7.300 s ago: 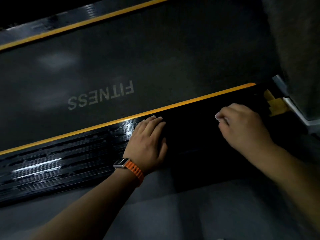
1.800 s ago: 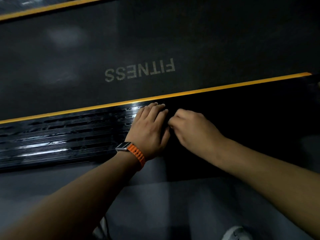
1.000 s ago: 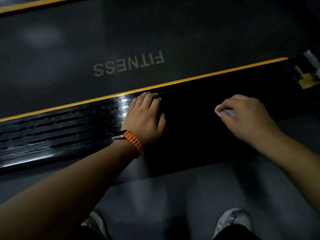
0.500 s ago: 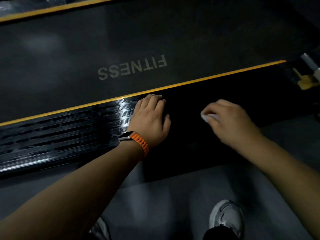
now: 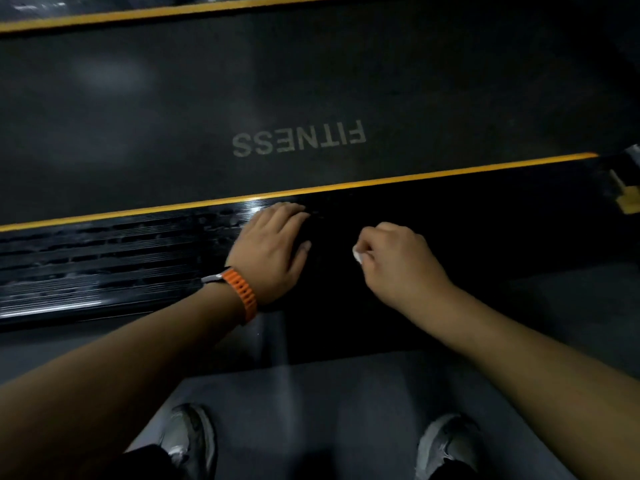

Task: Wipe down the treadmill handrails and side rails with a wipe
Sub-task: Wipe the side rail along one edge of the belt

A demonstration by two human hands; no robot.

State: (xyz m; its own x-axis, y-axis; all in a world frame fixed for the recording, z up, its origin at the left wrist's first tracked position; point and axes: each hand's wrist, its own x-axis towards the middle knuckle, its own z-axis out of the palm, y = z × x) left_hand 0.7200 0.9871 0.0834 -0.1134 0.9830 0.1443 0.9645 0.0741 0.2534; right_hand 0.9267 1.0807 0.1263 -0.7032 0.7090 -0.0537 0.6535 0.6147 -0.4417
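Two grey shoes (image 5: 188,441), orange watch strap (image 5: 240,294), yellow stripe (image 5: 415,176); left hand (image 5: 273,251) beside wipe (image 5: 357,255).

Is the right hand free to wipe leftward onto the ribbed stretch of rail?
Probably not yet: the left hand lies flat on the rail, between the right hand, gripping the wipe, and that stretch.
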